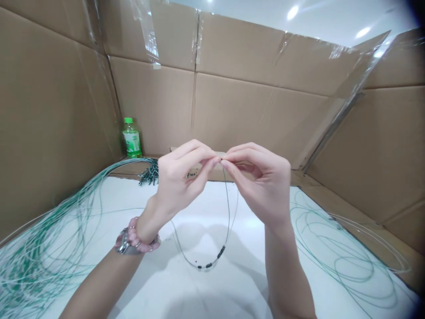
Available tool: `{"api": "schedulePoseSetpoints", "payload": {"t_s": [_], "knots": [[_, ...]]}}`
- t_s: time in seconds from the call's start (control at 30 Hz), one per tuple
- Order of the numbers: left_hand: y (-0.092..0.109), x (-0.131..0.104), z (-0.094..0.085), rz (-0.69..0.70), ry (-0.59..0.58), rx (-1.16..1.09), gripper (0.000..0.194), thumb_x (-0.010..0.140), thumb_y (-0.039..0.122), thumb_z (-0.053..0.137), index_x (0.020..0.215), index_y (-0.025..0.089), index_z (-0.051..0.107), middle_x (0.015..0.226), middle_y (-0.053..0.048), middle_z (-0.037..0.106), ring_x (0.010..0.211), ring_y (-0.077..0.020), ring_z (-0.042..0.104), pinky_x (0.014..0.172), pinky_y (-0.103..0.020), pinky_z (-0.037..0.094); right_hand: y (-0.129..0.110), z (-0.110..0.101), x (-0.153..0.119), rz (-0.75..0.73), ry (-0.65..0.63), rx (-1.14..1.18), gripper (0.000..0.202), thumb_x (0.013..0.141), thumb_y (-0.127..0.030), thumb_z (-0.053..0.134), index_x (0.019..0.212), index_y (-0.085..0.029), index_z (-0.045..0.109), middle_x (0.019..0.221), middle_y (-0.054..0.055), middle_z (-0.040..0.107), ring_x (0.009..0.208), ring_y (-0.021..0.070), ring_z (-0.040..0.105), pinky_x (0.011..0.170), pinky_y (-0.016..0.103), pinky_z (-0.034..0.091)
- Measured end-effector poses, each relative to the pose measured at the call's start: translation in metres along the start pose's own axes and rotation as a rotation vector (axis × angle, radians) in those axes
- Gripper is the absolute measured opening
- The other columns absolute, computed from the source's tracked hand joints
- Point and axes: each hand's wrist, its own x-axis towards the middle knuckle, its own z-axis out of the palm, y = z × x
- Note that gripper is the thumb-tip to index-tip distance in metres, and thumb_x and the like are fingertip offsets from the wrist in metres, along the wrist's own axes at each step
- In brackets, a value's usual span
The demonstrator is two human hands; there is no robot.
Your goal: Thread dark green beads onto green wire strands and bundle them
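My left hand (186,175) and my right hand (264,181) meet fingertip to fingertip in the middle of the view, each pinching with thumb and forefinger. Between them is a thin green wire (228,208), which drops from the pinched tips and curves in a loop below. Small black beads (221,252) sit on the low part of this loop in short groups. Whatever else lies between the fingertips is too small to make out. A pink bead bracelet (134,232) and a watch (123,243) circle my left wrist.
A big tangle of green and white wires (43,248) spreads over the left of the white table (206,297), its dark beaded ends (149,172) at the back. Looser wire coils (348,261) lie right. A green bottle (132,139) stands at the cardboard wall (265,106).
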Motion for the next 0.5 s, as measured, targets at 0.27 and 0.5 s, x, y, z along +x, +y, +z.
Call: {"api": "schedulePoseSetpoints", "payload": {"t_s": [0.27, 0.5], "knots": [[-0.001, 0.004, -0.004, 0.054, -0.159, 0.009, 0.010, 0.081, 0.010, 0.056, 0.076, 0.017, 0.058, 0.066, 0.001, 0.057, 0.060, -0.0091, 0.052, 0.056, -0.021, 0.041, -0.003, -0.006, 0.001, 0.075, -0.113, -0.012, 0.008, 0.079, -0.010, 0.062, 0.076, -0.016, 0.067, 0.078, 0.000, 0.065, 0.073, 0.0105, 0.063, 0.065, 0.022, 0.058], [-0.002, 0.003, -0.004, 0.009, -0.122, 0.057, 0.012, 0.081, 0.010, 0.056, 0.070, 0.016, 0.055, 0.066, 0.001, 0.057, 0.058, -0.0076, 0.050, 0.055, -0.020, 0.040, -0.004, -0.038, 0.003, 0.318, -0.582, -0.317, 0.004, 0.075, -0.017, 0.064, 0.074, -0.019, 0.067, 0.077, -0.001, 0.069, 0.073, 0.0130, 0.063, 0.073, 0.029, 0.055]]}}
